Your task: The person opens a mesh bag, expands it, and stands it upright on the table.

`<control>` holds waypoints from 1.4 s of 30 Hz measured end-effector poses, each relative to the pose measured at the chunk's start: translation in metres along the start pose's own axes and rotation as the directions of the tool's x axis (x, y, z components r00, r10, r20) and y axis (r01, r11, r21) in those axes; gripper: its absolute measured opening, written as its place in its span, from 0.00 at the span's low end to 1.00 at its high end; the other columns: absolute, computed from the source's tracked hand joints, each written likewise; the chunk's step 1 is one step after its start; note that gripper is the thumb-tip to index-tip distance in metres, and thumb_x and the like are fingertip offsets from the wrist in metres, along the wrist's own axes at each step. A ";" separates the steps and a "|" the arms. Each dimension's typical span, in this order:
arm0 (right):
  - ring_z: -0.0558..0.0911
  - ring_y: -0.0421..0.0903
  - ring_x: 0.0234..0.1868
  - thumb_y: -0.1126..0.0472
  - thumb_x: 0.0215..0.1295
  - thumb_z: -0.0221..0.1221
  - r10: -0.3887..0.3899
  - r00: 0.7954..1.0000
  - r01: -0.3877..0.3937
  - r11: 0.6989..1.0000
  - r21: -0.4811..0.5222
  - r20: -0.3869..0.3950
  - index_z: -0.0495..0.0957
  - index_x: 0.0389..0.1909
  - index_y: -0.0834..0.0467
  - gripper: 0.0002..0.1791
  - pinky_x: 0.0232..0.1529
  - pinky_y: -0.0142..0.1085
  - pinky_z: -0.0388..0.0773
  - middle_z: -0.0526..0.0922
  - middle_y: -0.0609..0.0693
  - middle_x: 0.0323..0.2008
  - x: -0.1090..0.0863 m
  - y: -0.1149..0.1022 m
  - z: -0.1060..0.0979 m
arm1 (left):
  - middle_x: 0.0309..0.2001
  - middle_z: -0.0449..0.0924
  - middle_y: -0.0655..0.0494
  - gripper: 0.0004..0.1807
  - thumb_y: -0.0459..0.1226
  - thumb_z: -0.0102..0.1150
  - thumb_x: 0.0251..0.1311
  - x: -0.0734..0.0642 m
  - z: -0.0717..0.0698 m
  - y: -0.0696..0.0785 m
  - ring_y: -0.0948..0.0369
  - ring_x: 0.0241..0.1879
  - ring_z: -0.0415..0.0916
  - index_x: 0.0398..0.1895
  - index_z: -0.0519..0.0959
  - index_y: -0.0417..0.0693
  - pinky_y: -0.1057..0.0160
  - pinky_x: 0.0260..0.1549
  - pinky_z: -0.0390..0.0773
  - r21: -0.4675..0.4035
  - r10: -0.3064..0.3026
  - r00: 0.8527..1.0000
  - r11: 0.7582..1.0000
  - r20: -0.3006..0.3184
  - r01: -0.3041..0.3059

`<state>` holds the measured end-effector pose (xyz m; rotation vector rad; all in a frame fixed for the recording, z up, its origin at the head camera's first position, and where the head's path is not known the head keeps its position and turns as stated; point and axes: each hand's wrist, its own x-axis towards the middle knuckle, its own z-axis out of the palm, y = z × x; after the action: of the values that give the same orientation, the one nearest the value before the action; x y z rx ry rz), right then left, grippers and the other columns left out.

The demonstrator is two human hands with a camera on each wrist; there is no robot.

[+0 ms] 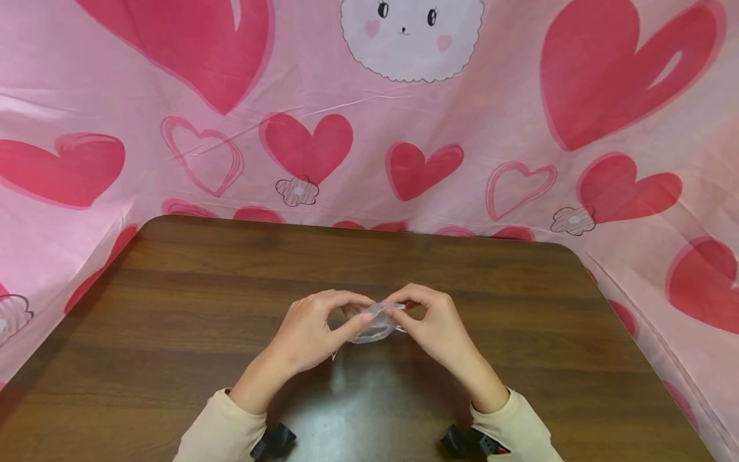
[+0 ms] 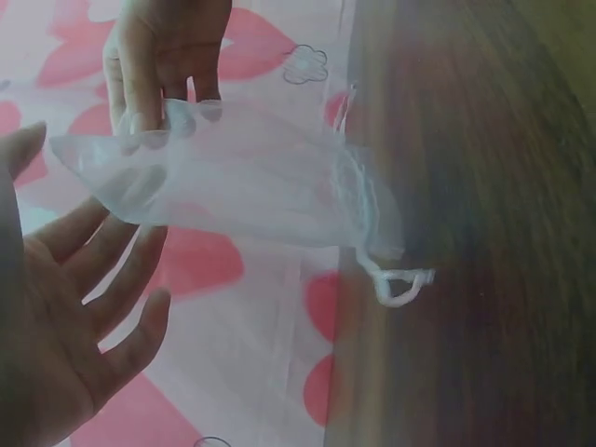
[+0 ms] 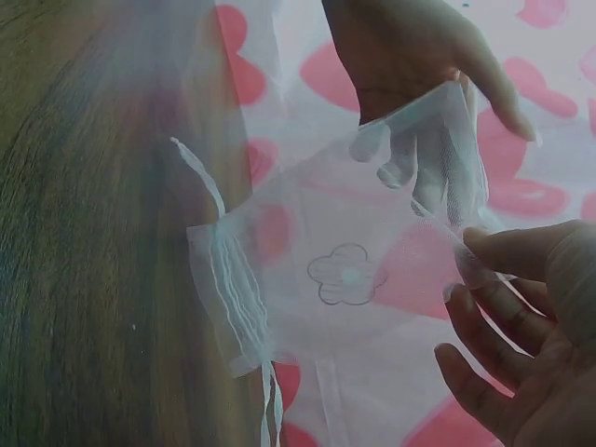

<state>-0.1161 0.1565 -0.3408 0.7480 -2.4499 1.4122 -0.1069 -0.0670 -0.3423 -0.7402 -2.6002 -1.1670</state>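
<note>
A sheer white drawstring pouch (image 1: 375, 326) hangs between both hands above the table, looking flat. In the right wrist view, my right hand (image 3: 531, 326) pinches a bottom corner of the mesh (image 3: 307, 214) between thumb and index finger. My left hand (image 1: 314, 327) has its fingers extended against the mesh, seen through it, with the thumb standing apart from the cloth. The left wrist view shows the cord loop (image 2: 396, 289) dangling at the gathered end, which points down toward the tabletop.
A brown wood-grain table (image 1: 190, 289) with rounded far corners lies below the hands. Pink cloth (image 1: 369, 128) printed with red hearts surrounds its back and sides. Black straps with small devices (image 1: 277, 441) sit by both beige sleeves (image 1: 225, 427).
</note>
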 end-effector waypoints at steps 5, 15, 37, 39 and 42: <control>0.82 0.40 0.35 0.70 0.57 0.69 -0.052 0.998 0.051 0.999 0.011 0.021 0.87 0.35 0.53 0.09 0.40 0.37 0.78 0.86 0.46 0.32 0.000 -0.002 0.001 | 0.28 0.77 0.78 0.07 0.51 0.69 0.58 0.001 0.000 0.002 0.72 0.28 0.70 0.38 0.87 0.66 0.64 0.29 0.69 0.029 -0.010 1.000 1.000 -0.024 0.011; 0.81 0.41 0.36 0.66 0.57 0.70 -0.016 0.999 0.016 1.000 0.026 -0.031 0.87 0.39 0.55 0.09 0.36 0.36 0.80 0.85 0.41 0.35 0.000 -0.006 0.001 | 0.29 0.79 0.75 0.04 0.48 0.69 0.58 0.003 0.001 -0.001 0.68 0.29 0.73 0.33 0.87 0.61 0.63 0.29 0.72 0.030 -0.037 0.996 0.999 -0.081 0.040; 0.82 0.41 0.37 0.67 0.57 0.70 -0.009 0.983 0.018 0.999 0.047 -0.186 0.87 0.37 0.55 0.08 0.43 0.37 0.75 0.86 0.41 0.33 0.001 -0.008 0.000 | 0.30 0.82 0.67 0.03 0.44 0.66 0.63 0.006 -0.004 0.005 0.65 0.30 0.76 0.38 0.85 0.60 0.59 0.34 0.74 -0.150 -0.312 0.916 0.948 -0.251 0.281; 0.82 0.40 0.37 0.65 0.58 0.70 0.004 0.989 0.003 0.999 0.042 -0.149 0.87 0.38 0.55 0.07 0.43 0.38 0.76 0.86 0.40 0.34 0.000 -0.008 0.002 | 0.30 0.82 0.67 0.03 0.43 0.67 0.62 0.005 -0.004 0.006 0.66 0.30 0.76 0.37 0.84 0.60 0.60 0.34 0.74 -0.174 -0.306 0.924 0.947 -0.230 0.270; 0.82 0.40 0.38 0.63 0.59 0.70 0.035 0.995 -0.032 0.999 0.030 -0.098 0.87 0.41 0.54 0.09 0.44 0.39 0.77 0.86 0.40 0.35 -0.001 -0.009 0.004 | 0.30 0.83 0.67 0.03 0.40 0.69 0.60 0.005 -0.002 0.009 0.66 0.31 0.77 0.36 0.84 0.58 0.59 0.35 0.76 -0.230 -0.268 0.945 0.947 -0.186 0.223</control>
<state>-0.1107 0.1494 -0.3366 0.6303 -2.3828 1.4625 -0.1071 -0.0615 -0.3337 -0.3017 -2.4649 -1.5141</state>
